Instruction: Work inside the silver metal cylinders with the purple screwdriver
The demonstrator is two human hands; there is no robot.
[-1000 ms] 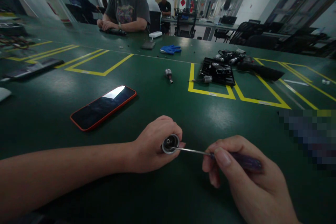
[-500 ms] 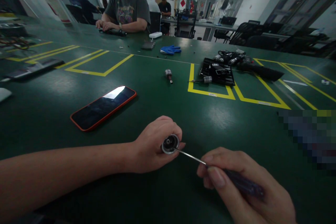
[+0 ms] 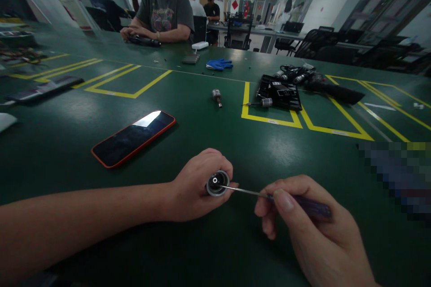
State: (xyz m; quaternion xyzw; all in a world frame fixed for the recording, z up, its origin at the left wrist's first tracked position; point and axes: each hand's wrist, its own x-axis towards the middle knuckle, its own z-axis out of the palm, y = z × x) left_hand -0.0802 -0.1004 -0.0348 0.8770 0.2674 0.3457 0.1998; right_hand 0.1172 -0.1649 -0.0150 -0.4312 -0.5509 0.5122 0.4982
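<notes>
Round, hollow silver metal cylinder (image 3: 218,192) is sitting just above the green tabletop (image 3: 188,251), its open end facing the camera, the left hand (image 3: 195,184) closing around it while the right hand (image 3: 313,219) is gripping a purple-handled screwdriver (image 3: 311,207), its thin shaft reaching into the opening. The glossy surface is carrying yellow tape outlines (image 3: 272,121), a black phone in an orange-red case (image 3: 134,139) and a blue glove (image 3: 219,64); people are sitting beyond under ceiling lights. Small white labels on the tape and lettering on the far wall are showing, too small to read.
</notes>
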